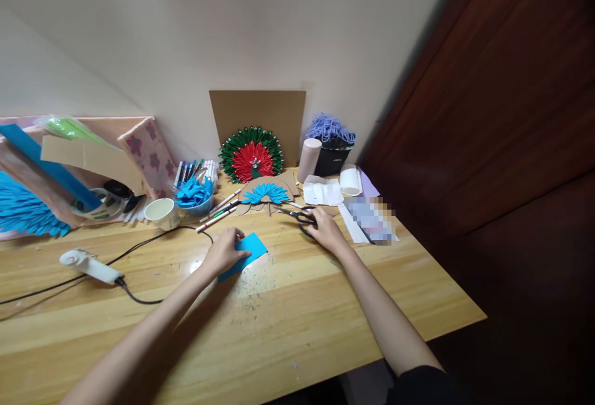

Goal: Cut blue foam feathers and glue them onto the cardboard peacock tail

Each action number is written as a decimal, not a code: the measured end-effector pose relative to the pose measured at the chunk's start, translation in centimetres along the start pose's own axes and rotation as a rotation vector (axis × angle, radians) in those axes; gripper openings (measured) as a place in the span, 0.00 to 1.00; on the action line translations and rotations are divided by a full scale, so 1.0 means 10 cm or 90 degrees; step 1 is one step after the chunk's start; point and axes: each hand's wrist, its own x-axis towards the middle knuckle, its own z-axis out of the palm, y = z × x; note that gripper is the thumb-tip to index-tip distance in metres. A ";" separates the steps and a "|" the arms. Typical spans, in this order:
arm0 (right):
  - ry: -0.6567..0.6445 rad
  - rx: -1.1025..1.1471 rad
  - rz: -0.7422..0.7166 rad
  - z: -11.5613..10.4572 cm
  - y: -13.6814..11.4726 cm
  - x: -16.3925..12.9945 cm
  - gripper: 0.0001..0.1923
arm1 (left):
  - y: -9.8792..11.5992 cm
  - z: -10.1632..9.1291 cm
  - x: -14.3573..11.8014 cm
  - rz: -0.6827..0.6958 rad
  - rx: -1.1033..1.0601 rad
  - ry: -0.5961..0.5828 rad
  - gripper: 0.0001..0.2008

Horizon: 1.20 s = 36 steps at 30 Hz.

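My left hand (225, 251) grips a bright blue rectangular sheet (253, 245), paper or felt, thumb on top, close to the table surface. At the handles of black scissors (304, 222) is my right hand (324, 229), fingers closed on them. The scissor blades point left, toward a cardboard shape (283, 189) bearing a fan of blue petals (266, 193). Behind that stands a green and red peacock-like fan (252, 155). A plastic bowl of blue strips (194, 196) sits beyond my left hand.
A white corded tool (90, 266) lies at left, its black cable crossing the table (288, 330). Nearby are a paper cup (162, 213), markers (218, 216) and a pink fabric box (151, 151). A tumbler (309, 160), white roll (350, 180) and blurred flat item (374, 220) are at right.
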 end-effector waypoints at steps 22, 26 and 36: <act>-0.017 0.717 0.208 0.02 -0.51 -0.06 0.20 | 0.45 -0.20 0.16 -0.049 -0.310 -0.109 0.16; -0.026 0.767 0.220 0.08 -0.51 -0.07 0.22 | 0.66 -0.20 0.34 -0.054 -0.503 0.045 0.18; 0.079 0.832 0.298 0.28 -0.60 -0.07 0.16 | 1.17 0.21 0.58 -0.063 -0.604 0.218 0.24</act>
